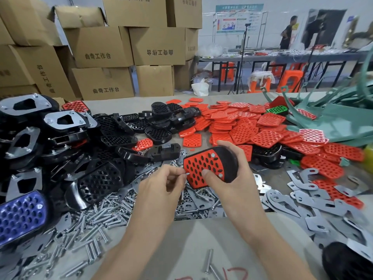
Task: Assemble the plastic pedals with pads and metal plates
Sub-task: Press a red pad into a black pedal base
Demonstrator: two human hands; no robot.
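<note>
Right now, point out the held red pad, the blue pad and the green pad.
red pad [198, 165]: head view, perforated centre.
blue pad [21, 216]: head view, perforated centre.
green pad [277, 110]: head view, top face.

Bare left hand [161, 190] and bare right hand [236, 178], bare forearms to frame edge (short plain nails)

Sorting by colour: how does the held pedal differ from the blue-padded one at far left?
The held pedal has a red pad, the blue-padded pedal a blue one. The held pedal is gripped by the right hand, the left hand pinching a bolt; the blue-padded pedal lies untouched. Both have black bodies and perforated pads.
</note>
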